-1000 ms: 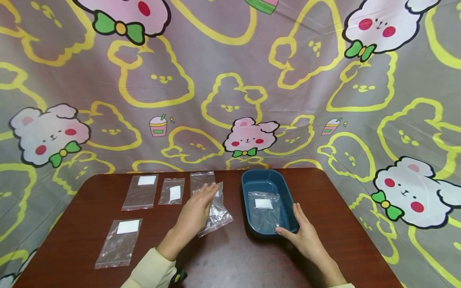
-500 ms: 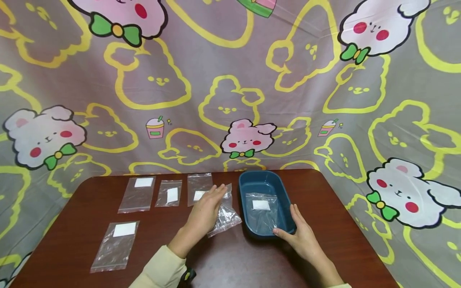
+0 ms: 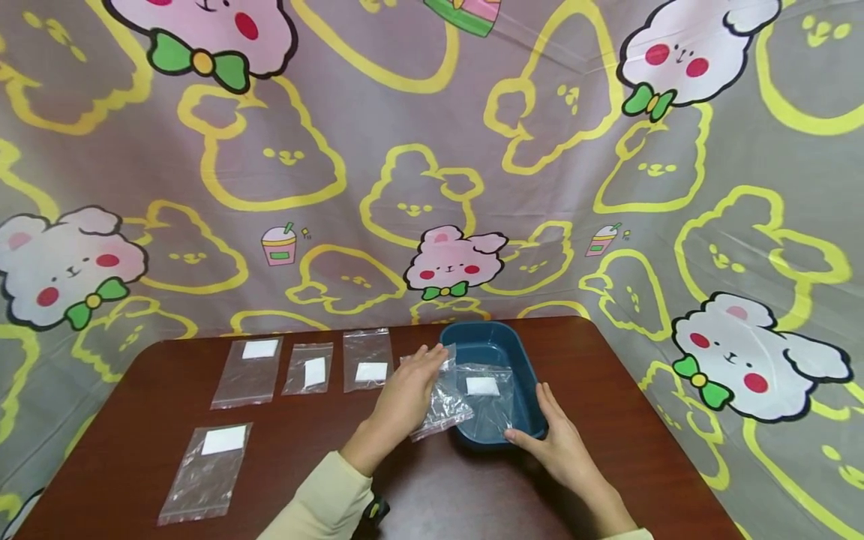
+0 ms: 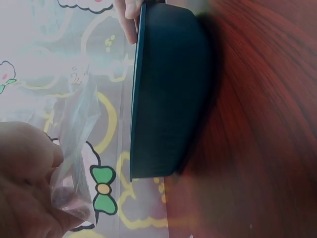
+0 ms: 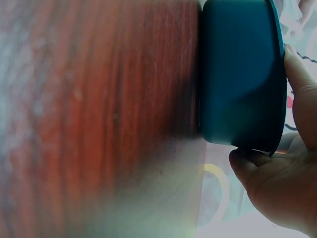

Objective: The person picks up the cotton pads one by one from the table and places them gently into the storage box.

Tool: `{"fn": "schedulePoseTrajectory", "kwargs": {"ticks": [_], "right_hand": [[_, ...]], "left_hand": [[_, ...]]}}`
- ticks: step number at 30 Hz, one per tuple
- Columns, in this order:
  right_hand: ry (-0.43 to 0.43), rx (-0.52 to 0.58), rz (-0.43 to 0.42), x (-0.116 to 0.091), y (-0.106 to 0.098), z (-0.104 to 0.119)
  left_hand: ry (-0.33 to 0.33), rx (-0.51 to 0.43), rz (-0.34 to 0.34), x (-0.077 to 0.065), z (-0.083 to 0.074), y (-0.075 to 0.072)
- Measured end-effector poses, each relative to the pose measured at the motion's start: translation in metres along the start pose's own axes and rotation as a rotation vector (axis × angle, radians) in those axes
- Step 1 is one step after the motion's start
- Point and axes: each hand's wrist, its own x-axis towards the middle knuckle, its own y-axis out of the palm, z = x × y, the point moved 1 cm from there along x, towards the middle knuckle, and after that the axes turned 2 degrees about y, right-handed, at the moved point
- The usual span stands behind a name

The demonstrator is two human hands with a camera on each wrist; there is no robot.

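Observation:
In the head view my left hand (image 3: 401, 401) holds a clear zip bag (image 3: 451, 401) in the air, its lower right part overlapping the left rim of a dark blue tray (image 3: 529, 360). Up close in the left wrist view, the crinkled bag (image 4: 77, 134) hangs from the fingers, apart from the tray's side (image 4: 171, 89). My right hand (image 3: 563, 446) grips the tray at its near right corner, thumb on the near rim and fingers along the right side. Inside the tray lies another clear zip bag (image 3: 493, 409) with a white patch. The left fingertips' hold is partly hidden behind the hand.
More clear zip bags with white patches lie on the brown table (image 3: 304, 450): one at the near left (image 3: 209, 472), and several in a back row, such as the middle bag (image 3: 307, 369). A patterned cloth (image 3: 378, 172) hangs behind the table.
My left hand has carried its bag rightward from beside the back-row bags to the tray's left rim, uncovering the bag behind it. The right hand keeps its grip on the tray.

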Motion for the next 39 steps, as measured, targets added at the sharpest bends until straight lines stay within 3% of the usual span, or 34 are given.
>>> {"fn": "schedulePoseTrajectory", "kwargs": {"ticks": [18,32,39], "right_hand": [[-0.016,-0.003,-0.011,-0.001,-0.002,-0.001],[-0.024,0.008,-0.021,-0.001,0.0,-0.005],[-0.044,0.013,-0.022,-0.001,0.002,-0.004]], "left_hand": [[0.08,0.096,0.046,0.026,-0.019,0.023],[0.078,0.13,0.14,0.042,-0.031,0.046],[0.065,0.131,0.144,0.046,-0.034,0.051]]}}
